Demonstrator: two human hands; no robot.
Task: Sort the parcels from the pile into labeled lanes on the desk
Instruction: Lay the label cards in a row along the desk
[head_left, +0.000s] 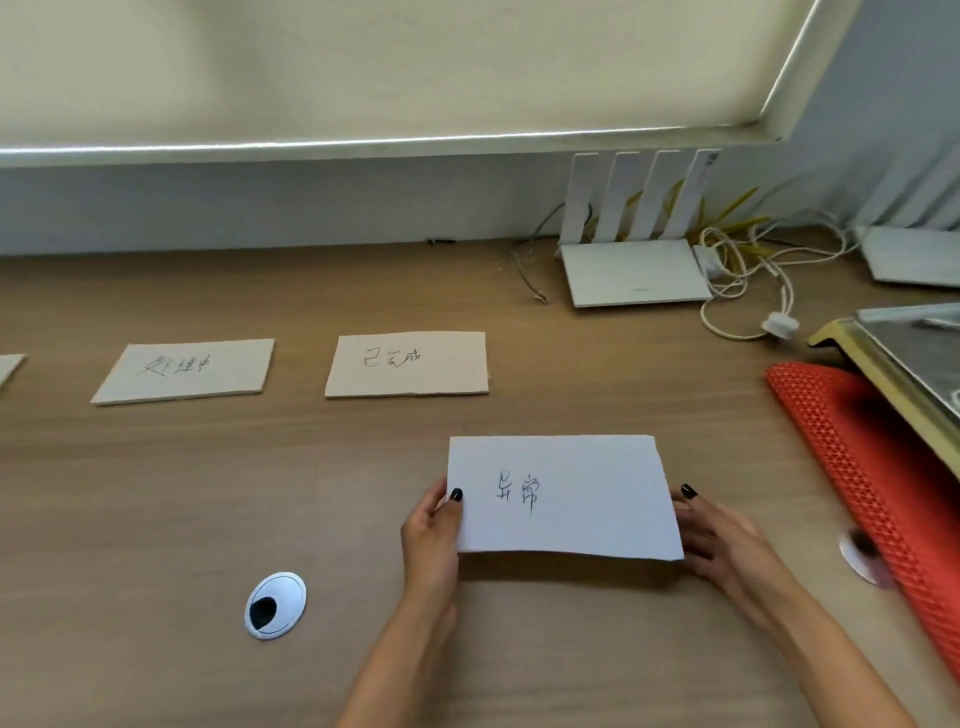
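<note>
A white card (592, 493) with handwritten characters hovers just above the wooden desk (156, 493), held flat by both hands. My left hand (431, 530) pinches its left edge, thumb on top. My right hand (722, 535) grips the right edge, thumb tip on top. Farther back two tan cardboard label cards lie flat on the desk: one (184, 370) at the left and one (408, 365) in the middle, each with handwriting. The corner of a third tan card (8, 366) shows at the far left edge.
A white router (631, 273) with upright antennas and tangled cables (748, 280) sits at the back right. An orange mesh mat (862, 467) and a yellow-edged tray (893, 364) lie at the right. A cable grommet (275, 604) is set in the desk at the front left.
</note>
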